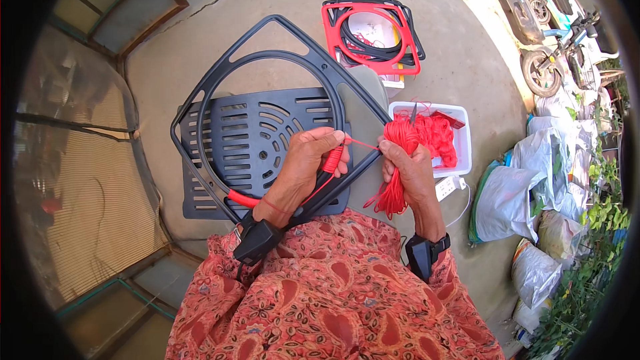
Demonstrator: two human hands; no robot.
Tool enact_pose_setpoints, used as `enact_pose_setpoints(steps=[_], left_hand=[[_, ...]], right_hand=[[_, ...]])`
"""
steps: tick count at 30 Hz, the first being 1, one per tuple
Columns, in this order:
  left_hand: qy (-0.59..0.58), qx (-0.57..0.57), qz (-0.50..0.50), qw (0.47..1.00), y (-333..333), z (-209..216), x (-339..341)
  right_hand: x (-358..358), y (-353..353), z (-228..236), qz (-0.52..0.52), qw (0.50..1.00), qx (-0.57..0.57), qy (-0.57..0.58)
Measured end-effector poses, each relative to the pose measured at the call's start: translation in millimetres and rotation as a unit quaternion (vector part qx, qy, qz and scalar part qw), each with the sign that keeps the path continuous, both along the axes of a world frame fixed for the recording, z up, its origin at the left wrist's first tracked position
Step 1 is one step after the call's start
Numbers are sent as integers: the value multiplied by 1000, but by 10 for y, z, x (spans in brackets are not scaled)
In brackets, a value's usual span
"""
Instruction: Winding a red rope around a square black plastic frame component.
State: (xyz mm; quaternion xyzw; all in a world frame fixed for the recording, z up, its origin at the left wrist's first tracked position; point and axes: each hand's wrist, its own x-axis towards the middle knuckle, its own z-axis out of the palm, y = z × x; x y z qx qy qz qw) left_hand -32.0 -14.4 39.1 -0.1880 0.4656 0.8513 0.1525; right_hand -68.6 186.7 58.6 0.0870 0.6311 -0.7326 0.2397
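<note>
Across my lap rests a black square frame (233,53) with a round ring inside it. Red cord is wound tightly round the ring in two places: a coil (333,159) at the ring's right side and a stretch (243,199) at its lower edge. My left hand (303,163) is closed at that right coil, thumb and forefinger pinching the cord there. From this pinch a short strand (363,144) runs taut to my right hand (412,175), which is closed round a looped hank of red cord (400,137). Some left fingers are partly hidden behind the ring.
Beneath the frame is a dark slotted plastic panel (233,133). A white bin (463,160) with red cord and pointed scissors (413,113) stands right, beside a white power strip (450,187). Red and black frames (327,33) lie stacked beyond. Sacks (510,200) and scooters (543,70) line the right.
</note>
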Motion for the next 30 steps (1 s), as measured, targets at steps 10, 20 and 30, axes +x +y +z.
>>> enact_pose_setpoints(steps=[10, 20, 30], left_hand=[[5, 13, 69, 998, -94, 89, -102], [-45, 4, 50, 998, -173, 69, 33], [-43, -34, 25, 998, -212, 51, 133]], right_hand=[[-295, -476, -160, -70, 988, -101, 91], [-278, -508, -238, -65, 990, -104, 69], [-247, -534, -232, -59, 991, -104, 58]])
